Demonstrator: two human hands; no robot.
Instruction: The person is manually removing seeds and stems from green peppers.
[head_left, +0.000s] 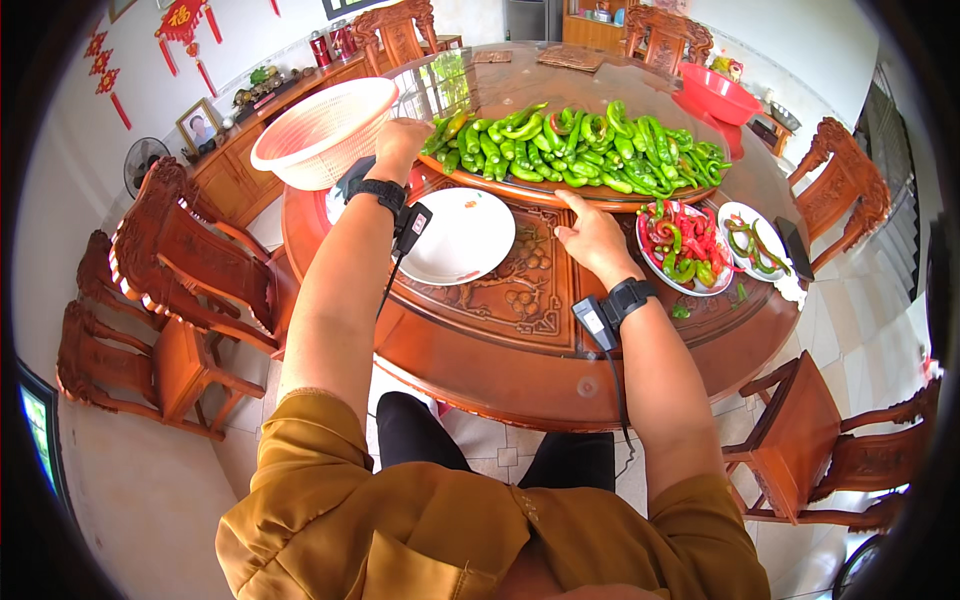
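A long heap of green peppers (555, 142) covers the brown lazy Susan (525, 196) in the middle of the table. My left hand (403, 142) is at the heap's left end, beside a pale pink plastic basket (319, 139); its fingers are largely hidden, so any grip cannot be made out. At the lazy Susan's front rim, my right hand (596, 238) has its index finger extended and thumb apart, holding nothing. Between my arms lies a white plate (459, 238). To the right of my right hand sits a bowl of red and green peppers (684, 247).
A smaller white plate with pepper pieces (754, 240) and a dark phone-like object (793, 247) lie at the right edge of the round carved wooden table (480, 371). A red plastic basin (720, 94) stands farther back. Carved wooden chairs (214, 255) surround the table. Cables hang from both wrist devices.
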